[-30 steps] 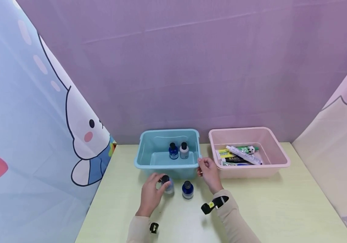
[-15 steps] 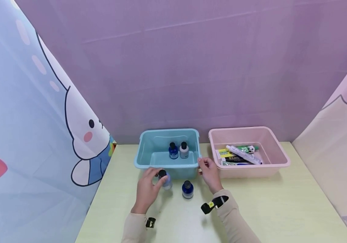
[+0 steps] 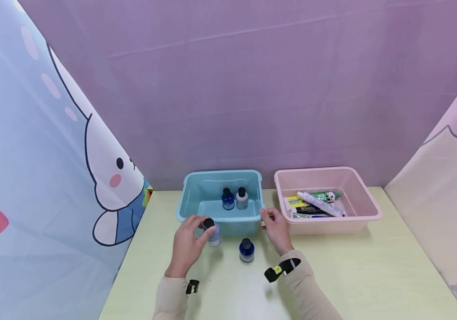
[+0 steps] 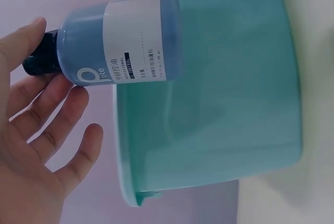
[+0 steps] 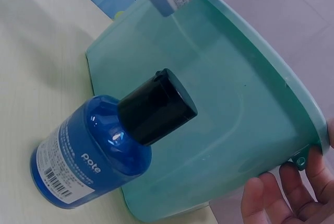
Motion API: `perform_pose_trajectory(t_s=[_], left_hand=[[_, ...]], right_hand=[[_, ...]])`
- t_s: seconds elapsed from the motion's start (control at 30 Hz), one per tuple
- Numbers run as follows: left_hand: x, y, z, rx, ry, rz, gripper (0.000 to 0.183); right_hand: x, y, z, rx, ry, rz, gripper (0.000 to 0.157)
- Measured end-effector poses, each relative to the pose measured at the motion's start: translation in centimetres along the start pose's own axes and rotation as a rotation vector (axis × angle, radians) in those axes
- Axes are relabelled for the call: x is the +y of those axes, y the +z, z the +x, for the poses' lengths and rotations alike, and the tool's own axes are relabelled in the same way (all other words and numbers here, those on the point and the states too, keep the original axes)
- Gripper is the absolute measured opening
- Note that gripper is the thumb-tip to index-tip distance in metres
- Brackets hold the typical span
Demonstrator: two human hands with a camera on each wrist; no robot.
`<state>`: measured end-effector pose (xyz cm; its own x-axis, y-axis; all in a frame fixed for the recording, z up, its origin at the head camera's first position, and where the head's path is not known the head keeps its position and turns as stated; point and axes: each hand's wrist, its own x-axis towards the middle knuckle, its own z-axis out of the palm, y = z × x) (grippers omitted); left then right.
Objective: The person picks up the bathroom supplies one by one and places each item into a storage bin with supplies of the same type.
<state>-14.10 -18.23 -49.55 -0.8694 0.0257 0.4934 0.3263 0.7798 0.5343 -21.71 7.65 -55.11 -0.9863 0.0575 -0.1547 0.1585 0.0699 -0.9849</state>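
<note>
A pale-blue bottle [image 3: 214, 238] with a black cap and a white label is raised off the table, upright, in front of the teal bin [image 3: 200, 227]. My left hand [image 3: 186, 247] pinches it by the cap between thumb and fingers; the label faces the camera in the left wrist view. At the bin's front right corner, my right hand [image 3: 276, 231] grips the rim, fingers below it. A dark-blue bottle [image 3: 246, 251] with a black cap stands on the table between the hands. Inside the bin are another dark-blue bottle [image 3: 228, 200] and a whitish bottle [image 3: 242, 200], both upright.
Right of the teal bin stands a pink bin [image 3: 328, 227] with several tubes, among them a white tube [image 3: 320, 204] and a green one [image 3: 324, 196]. A purple cloth [image 3: 228, 89] hangs behind the pale table [image 3: 372, 275], with printed cloths at both sides.
The left hand has lifted the pale-blue bottle and carried it left and slightly toward the bin. The right hand stays at the rim; the standing dark-blue bottle has not moved.
</note>
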Motion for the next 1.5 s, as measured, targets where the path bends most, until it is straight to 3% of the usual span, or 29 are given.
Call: perform_pose_trajectory(t_s=[0.23, 0.73, 1.3, 1.5], left_hand=[[0.3, -1.0, 0.8, -0.032, -0.012, 0.013, 0.035], [0.8, -2.7, 2.4, -0.028, 0.007, -0.012, 0.033], [1.3, -4.3, 4.8, -0.052, -0.027, -0.057, 0.032], [1.0, -4.2, 6.5, -0.128, -0.047, -0.048, 0.034]], right_hand=[[0.0, 0.1, -0.1, 0.001, -0.007, -0.007, 0.042], [-0.2, 0.1, -0.1, -0.009, -0.003, 0.0, 0.04], [-0.1, 0.0, 0.1, -0.025, -0.004, 0.002, 0.043], [-0.1, -0.1, 0.0, -0.026, 0.001, 0.007, 0.042]])
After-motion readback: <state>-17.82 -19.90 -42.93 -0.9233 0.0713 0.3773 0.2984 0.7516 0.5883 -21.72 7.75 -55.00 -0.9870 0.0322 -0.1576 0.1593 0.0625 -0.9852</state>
